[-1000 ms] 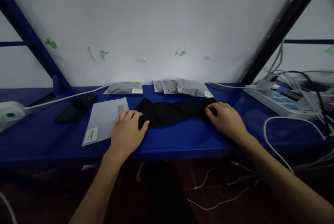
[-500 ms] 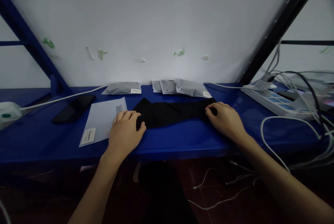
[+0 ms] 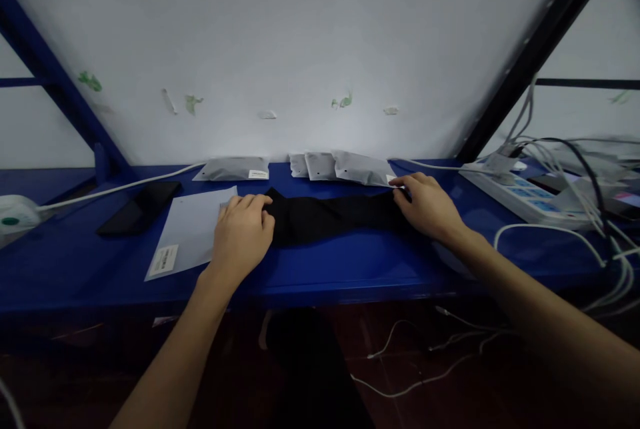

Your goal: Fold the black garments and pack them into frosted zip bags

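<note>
Already the black cloth [image 3: 330, 217] lies stretched out in a long flat band across the middle of the blue bench [image 3: 350, 269], running left to right, with one hand at each end. As a judgement from how it lies: the spreading-out looks largely done, since the band is nearly straight and mostly flat, though a soft crease shows near its middle and the left end rises to a small point, so some smoothing or folding seems left. Nothing about the cloth looks folded over yet.

The left hand [image 3: 242, 234] sits on the left end of the cloth, palm down, fingers curled loosely over the edge; the thumb is hidden under the hand, so I cannot tell whether it pinches the fabric or only presses on it. Its knuckles lie just beside the white paper sheet [image 3: 193, 229], which rests flat on the bench to the left. The right hand [image 3: 427, 204] covers the right end, fingers bent and closed around the cloth's corner, which looks like a light pinch rather than a flat press.

Behind the cloth, against the wall, lie grey packets [image 3: 345, 166], the nearest one close to the right fingertips. A dark phone [image 3: 140, 207] lies farther left, and a power strip [image 3: 525, 190] with tangled cables sits well to the right.
</note>
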Demonstrator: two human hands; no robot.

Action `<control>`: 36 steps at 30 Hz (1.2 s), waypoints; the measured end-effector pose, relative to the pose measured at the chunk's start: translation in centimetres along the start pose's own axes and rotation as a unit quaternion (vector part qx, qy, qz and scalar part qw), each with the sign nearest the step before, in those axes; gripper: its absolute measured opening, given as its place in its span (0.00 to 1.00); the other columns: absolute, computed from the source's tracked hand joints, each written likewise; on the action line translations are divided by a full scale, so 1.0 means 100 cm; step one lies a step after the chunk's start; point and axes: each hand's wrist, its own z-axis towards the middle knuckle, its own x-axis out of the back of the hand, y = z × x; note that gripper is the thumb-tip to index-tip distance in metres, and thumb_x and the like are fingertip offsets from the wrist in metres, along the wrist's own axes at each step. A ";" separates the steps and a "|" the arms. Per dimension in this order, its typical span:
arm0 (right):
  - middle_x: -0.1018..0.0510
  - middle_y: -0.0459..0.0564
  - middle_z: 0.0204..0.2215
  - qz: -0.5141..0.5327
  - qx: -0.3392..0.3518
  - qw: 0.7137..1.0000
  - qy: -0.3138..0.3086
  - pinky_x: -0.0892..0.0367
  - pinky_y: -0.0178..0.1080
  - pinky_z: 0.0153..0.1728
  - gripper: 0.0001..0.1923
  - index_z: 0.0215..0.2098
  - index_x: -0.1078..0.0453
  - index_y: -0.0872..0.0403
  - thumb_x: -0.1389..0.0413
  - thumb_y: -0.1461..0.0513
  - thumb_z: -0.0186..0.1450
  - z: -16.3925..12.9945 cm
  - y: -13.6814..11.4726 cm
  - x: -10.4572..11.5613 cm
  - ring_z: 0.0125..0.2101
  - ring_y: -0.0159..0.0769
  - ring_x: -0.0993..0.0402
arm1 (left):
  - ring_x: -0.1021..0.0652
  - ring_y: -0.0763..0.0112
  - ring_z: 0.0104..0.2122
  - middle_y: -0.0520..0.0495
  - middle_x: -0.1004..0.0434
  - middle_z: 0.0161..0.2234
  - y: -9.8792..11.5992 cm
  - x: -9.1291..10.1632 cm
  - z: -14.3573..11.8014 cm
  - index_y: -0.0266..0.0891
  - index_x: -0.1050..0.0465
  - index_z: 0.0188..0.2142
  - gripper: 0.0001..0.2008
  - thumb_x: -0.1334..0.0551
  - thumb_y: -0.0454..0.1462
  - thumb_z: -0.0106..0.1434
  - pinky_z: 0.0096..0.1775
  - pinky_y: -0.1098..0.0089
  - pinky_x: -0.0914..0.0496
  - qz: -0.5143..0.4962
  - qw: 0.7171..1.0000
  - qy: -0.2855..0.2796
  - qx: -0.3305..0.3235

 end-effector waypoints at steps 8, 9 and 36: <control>0.22 0.55 0.41 -0.021 0.051 0.991 -0.122 0.33 0.44 0.46 0.11 0.40 0.23 0.53 0.47 0.62 0.63 0.036 0.027 -0.005 0.43 0.44 0.27 | 0.28 0.47 0.49 0.39 0.21 0.42 -0.012 -0.012 0.041 0.41 0.22 0.41 0.10 0.42 0.39 0.65 0.47 0.53 0.32 0.086 0.990 -0.110 0.005; 0.22 0.55 0.41 -0.023 0.046 0.993 -0.109 0.33 0.44 0.45 0.11 0.39 0.24 0.53 0.47 0.62 0.63 0.037 0.027 -0.003 0.43 0.44 0.27 | 0.28 0.47 0.48 0.40 0.20 0.41 -0.013 -0.010 0.043 0.42 0.23 0.40 0.09 0.41 0.38 0.64 0.46 0.53 0.32 0.077 0.992 -0.102 0.010; 0.22 0.54 0.40 0.071 -0.014 0.994 0.086 0.32 0.46 0.45 0.09 0.39 0.29 0.51 0.50 0.59 0.65 -0.016 0.009 0.052 0.43 0.46 0.27 | 0.25 0.58 0.43 0.46 0.24 0.38 -0.010 0.024 0.005 0.42 0.30 0.37 0.04 0.44 0.36 0.64 0.46 0.59 0.31 -0.088 0.995 0.040 -0.028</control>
